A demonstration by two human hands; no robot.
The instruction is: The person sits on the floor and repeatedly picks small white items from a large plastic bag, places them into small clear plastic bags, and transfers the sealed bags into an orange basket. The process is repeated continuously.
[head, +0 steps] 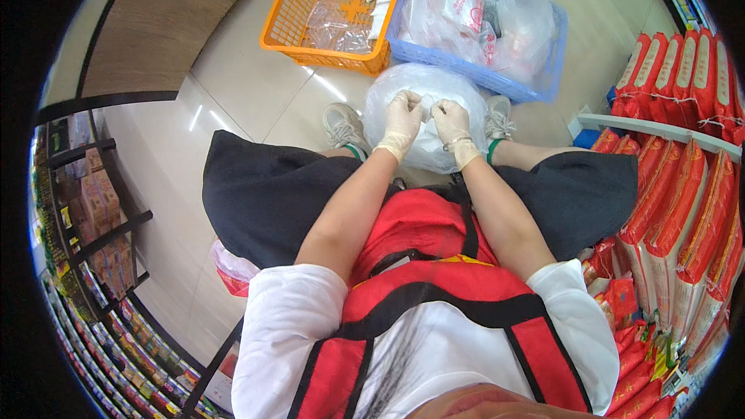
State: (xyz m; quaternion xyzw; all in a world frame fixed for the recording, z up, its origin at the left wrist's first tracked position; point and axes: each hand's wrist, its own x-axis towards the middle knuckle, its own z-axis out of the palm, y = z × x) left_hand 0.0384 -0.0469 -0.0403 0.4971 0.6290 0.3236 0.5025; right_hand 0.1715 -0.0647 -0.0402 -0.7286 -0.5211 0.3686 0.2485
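Both of my hands wear thin pale gloves and meet over a large, round, translucent plastic bag point(381, 90) between my shoes. Its pale contents cannot be made out clearly. My left hand point(404, 116) has its fingertips pinched on the edge of a small clear plastic bag point(428, 109). From the other side, my right hand point(453, 121) pinches the same small bag, its fingers curled. The two hands are a short gap apart, and the small bag is partly hidden by the fingers.
Beyond the big bag stand an orange plastic basket point(329, 56) with clear bags and white packets, and a blue plastic crate point(460, 73) holding filled plastic bags. Red-and-white packaged sacks point(669, 227) line the right. Stocked shelves point(110, 326) curve along the left, below a wooden panel point(169, 17).
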